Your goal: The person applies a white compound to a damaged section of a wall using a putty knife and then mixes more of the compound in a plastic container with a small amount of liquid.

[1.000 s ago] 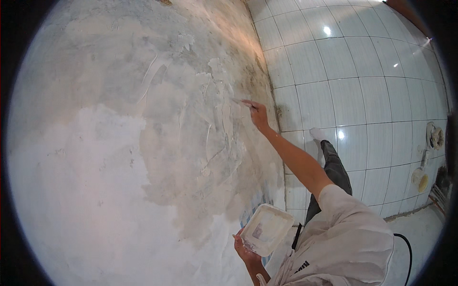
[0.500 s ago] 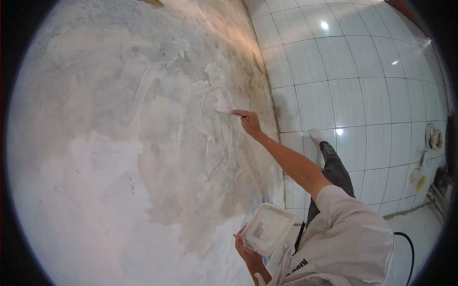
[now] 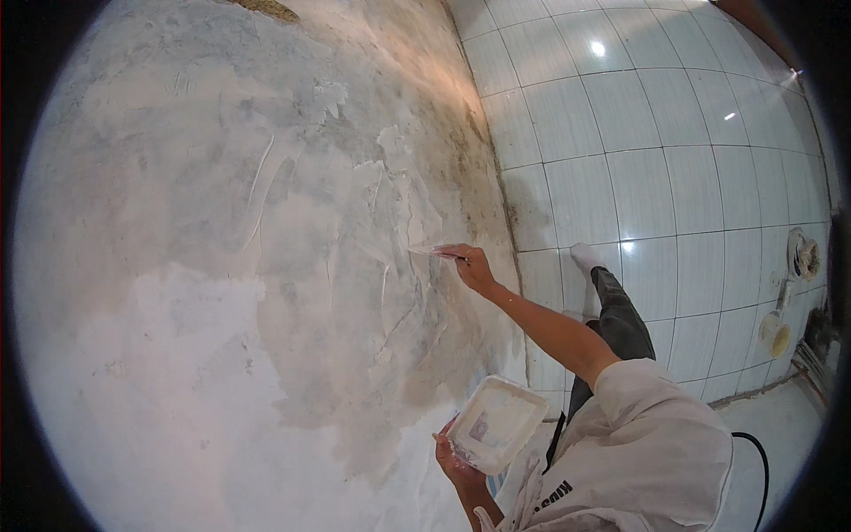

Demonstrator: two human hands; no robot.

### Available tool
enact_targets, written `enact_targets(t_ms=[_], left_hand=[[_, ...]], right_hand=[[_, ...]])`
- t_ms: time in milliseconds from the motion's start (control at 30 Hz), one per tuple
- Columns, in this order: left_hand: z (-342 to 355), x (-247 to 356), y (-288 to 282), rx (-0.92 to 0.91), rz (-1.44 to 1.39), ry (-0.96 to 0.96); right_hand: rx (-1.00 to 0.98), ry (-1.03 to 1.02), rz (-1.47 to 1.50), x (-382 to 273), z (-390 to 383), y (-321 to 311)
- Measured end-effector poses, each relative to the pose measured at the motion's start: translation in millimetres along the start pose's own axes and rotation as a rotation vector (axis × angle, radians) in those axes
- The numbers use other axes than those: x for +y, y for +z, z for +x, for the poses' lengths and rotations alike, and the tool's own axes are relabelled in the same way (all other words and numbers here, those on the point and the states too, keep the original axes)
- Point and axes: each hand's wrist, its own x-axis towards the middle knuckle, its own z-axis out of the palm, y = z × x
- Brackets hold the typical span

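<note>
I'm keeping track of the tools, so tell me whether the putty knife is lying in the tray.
No, the right hand holds the putty knife at the wall, apart from the tray in the left hand.

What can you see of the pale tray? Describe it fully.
The tray is a pale, shallow rectangle with rounded corners and a raised rim, seemingly plastic. A darker purplish-grey patch marks its inside. The left hand holds its lower-left edge, open side facing the camera, near the shirt.
</note>
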Motion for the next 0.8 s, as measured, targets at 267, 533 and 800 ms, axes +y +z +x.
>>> enact_targets(t_ms=[267,533,800], left_hand=[[-4.4,-9.3,-13.6,-0.013,0.047,-0.021],[-14.1,-18.2,-32.7,-0.001,-0.044,-0.027],[-28.0,-20.9,-47.3,-0.033,-0.021,0.035]], right_hand=[[-0.043,0.056,-0.041,-7.1,-47.1,3.8],[-0.099,0.153,0.147,-33.2,-96.9,16.3],[-0.108,0.368,0.128,-42.0,-116.6,5.1]])
